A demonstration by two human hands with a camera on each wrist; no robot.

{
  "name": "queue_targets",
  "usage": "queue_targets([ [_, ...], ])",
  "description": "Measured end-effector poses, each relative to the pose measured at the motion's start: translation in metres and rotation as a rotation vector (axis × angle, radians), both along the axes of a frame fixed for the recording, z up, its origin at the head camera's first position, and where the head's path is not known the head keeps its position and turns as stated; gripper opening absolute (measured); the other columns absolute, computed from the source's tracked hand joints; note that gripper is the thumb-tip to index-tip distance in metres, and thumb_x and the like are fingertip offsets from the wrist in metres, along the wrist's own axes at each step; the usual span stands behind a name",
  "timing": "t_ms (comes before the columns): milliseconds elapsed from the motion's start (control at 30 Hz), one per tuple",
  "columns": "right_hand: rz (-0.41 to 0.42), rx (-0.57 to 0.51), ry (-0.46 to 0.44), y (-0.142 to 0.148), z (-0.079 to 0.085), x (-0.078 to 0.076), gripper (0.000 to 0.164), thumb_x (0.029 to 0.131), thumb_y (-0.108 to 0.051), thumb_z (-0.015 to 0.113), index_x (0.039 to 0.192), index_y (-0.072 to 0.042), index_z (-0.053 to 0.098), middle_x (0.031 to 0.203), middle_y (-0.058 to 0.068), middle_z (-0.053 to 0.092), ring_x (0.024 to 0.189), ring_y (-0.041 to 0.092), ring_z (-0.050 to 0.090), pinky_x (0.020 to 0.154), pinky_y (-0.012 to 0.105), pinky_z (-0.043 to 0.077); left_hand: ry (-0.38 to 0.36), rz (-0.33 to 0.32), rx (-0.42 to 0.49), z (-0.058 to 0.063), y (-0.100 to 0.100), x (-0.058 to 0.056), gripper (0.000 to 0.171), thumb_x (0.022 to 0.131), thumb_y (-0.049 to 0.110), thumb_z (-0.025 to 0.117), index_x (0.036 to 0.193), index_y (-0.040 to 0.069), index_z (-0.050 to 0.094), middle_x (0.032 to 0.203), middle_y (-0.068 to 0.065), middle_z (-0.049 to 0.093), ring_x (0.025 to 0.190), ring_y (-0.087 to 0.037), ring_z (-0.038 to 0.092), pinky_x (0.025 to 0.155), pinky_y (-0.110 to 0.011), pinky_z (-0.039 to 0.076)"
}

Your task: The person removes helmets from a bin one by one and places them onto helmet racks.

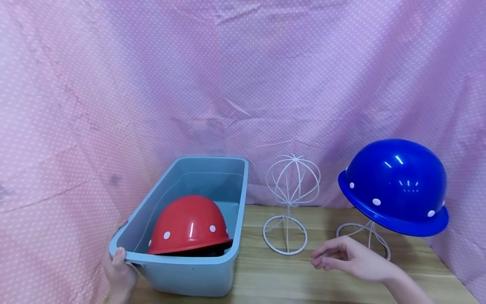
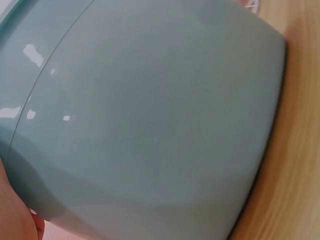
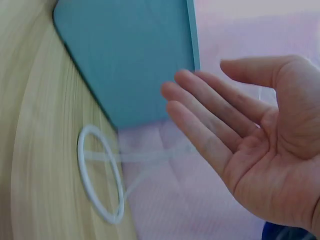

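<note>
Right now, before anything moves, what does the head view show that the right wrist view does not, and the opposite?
Only the head view shows the red helmet in the bin, the left hand gripping the bin's rim, and the stand under the blue helmet.

Only the right wrist view faces the palm of the right hand.

Both show the right hand, the bin, the bare stand's ring, the table and the curtain; a blue edge in the wrist view is probably the blue helmet.
</note>
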State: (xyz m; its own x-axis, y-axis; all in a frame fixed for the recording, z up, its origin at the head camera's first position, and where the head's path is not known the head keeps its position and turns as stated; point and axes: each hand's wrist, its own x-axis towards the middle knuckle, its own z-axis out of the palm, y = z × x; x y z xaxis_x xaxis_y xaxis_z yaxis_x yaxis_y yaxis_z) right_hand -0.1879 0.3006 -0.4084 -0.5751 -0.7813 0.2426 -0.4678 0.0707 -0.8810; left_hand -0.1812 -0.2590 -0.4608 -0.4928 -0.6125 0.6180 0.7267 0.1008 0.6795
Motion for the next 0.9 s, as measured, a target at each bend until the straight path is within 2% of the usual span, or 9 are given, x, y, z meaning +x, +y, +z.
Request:
queue_targets([
  [100,-0.029,-0.020,-0.022,-0.019,0.008,-0.001,0.030,0.106,0.007,0.050,0.131,0.009,0.065,0.121,0.016,0.078,0.111,0.016,0.077,0.091,0.039,0.064,-0.050,0.007,-0.049,0.001,-0.003,0.002,0.052,0.088,0.009,0.046,0.135,0.004,0.067,0.109,0.006,0.075,0.101,-0.007,0.066,0.090,-0.012,0.046],
  [200,-0.043,-0.054,-0.061,-0.037,0.014,-0.004,0.029,0.107,0.005,0.050,0.131,0.015,0.063,0.121,0.025,0.076,0.113,0.017,0.077,0.094,0.044,0.062,-0.151,0.047,-0.109,0.002,-0.007,0.005,0.050,0.091,0.009,0.044,0.136,0.014,0.066,0.109,0.013,0.071,0.101,-0.004,0.063,0.089,-0.010,0.044],
  [300,-0.044,-0.092,-0.104,-0.050,0.016,-0.007,0.031,0.108,0.003,0.049,0.131,0.020,0.061,0.121,0.029,0.074,0.112,0.018,0.077,0.094,0.046,0.061,-0.252,0.029,-0.150,0.003,-0.012,0.009,0.050,0.096,0.009,0.041,0.141,0.015,0.063,0.116,0.015,0.067,0.108,-0.002,0.060,0.090,-0.009,0.042],
  [367,-0.043,-0.121,-0.136,-0.057,0.016,-0.007,0.032,0.108,0.002,0.049,0.131,0.021,0.059,0.121,0.030,0.073,0.111,0.019,0.078,0.094,0.045,0.061,-0.303,-0.044,-0.139,0.005,-0.015,0.012,0.052,0.099,0.009,0.040,0.148,0.010,0.057,0.124,0.012,0.065,0.115,-0.005,0.058,0.093,-0.010,0.043],
  [433,-0.040,-0.150,-0.146,-0.066,0.018,-0.007,0.033,0.109,0.001,0.049,0.131,0.023,0.057,0.120,0.033,0.073,0.110,0.020,0.078,0.094,0.043,0.062,-0.331,-0.147,-0.093,0.005,-0.019,0.014,0.053,0.101,0.007,0.041,0.152,0.013,0.054,0.129,0.010,0.062,0.118,-0.004,0.057,0.095,-0.010,0.044],
  [467,-0.040,-0.165,-0.151,-0.070,0.020,-0.007,0.033,0.109,0.001,0.049,0.132,0.023,0.057,0.120,0.033,0.073,0.110,0.021,0.078,0.094,0.041,0.062,-0.364,-0.178,-0.084,0.005,-0.020,0.016,0.053,0.102,0.006,0.040,0.153,0.017,0.052,0.130,0.012,0.060,0.119,-0.003,0.056,0.095,-0.008,0.044],
  [600,-0.060,-0.207,-0.168,-0.093,0.029,-0.007,0.036,0.109,-0.003,0.051,0.132,0.024,0.056,0.119,0.028,0.076,0.109,0.021,0.079,0.092,0.039,0.063,-0.391,-0.286,-0.085,0.001,-0.030,0.020,0.053,0.105,0.003,0.039,0.151,0.029,0.048,0.130,0.015,0.057,0.116,0.003,0.056,0.093,-0.005,0.046],
  [733,-0.131,-0.231,-0.172,-0.116,0.039,-0.005,0.034,0.107,-0.006,0.058,0.127,0.021,0.061,0.107,0.020,0.079,0.097,0.020,0.081,0.085,0.040,0.065,-0.491,-0.274,-0.149,0.002,-0.034,0.022,0.045,0.110,0.011,0.038,0.147,0.035,0.043,0.129,0.019,0.053,0.113,0.008,0.056,0.088,-0.004,0.047],
  [900,-0.168,-0.245,-0.061,-0.152,0.053,-0.006,0.024,0.101,-0.002,0.065,0.116,0.017,0.069,0.095,0.034,0.075,0.086,0.022,0.082,0.075,0.045,0.066,-0.543,-0.236,-0.155,0.004,-0.032,0.022,0.042,0.110,0.018,0.038,0.147,0.035,0.042,0.127,0.019,0.053,0.111,0.008,0.055,0.085,-0.005,0.047],
])
